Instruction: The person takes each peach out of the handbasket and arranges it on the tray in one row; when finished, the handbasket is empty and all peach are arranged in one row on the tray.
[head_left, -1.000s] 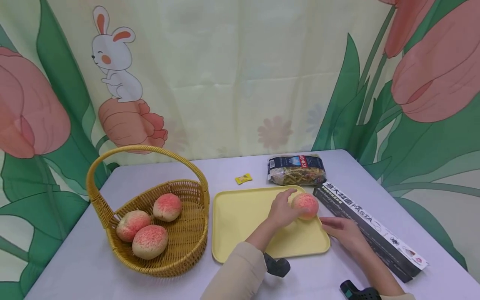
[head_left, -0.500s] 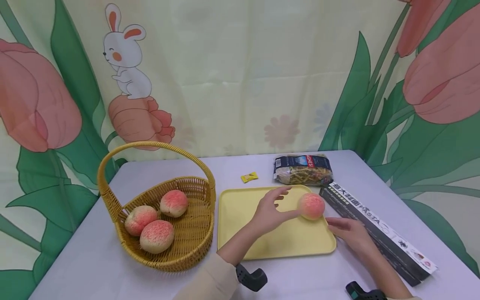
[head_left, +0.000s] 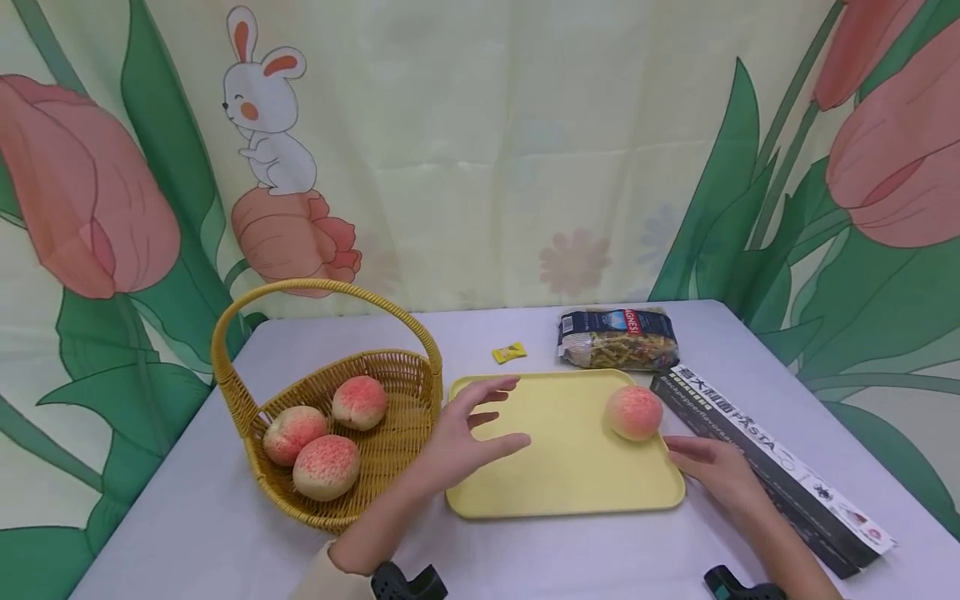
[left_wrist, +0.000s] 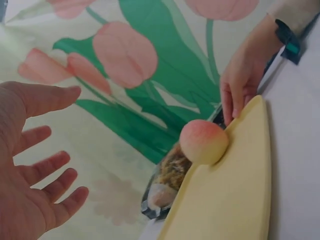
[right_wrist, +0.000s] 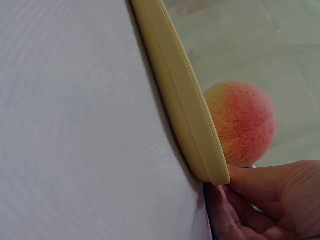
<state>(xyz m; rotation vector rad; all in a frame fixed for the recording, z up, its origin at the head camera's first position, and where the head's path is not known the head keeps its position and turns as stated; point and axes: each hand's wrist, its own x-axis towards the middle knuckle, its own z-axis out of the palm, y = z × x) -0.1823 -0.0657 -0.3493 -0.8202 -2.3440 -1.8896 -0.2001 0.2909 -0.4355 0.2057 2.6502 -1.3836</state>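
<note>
Peach [head_left: 634, 413] sits in the right end of the yellow tray [head_left: 558, 471], which the right hand [head_left: 716, 473] pinches there, seemingly to steady it, while the left hand [head_left: 459, 442], spread wide and empty, hovers over the tray's left end.

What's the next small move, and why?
Probably reach the left hand to the frontmost peach in the basket: that hand is open, holding nothing; two more peaches lie there; just one peach sits on the tray, whose edge the right hand grips.
</note>
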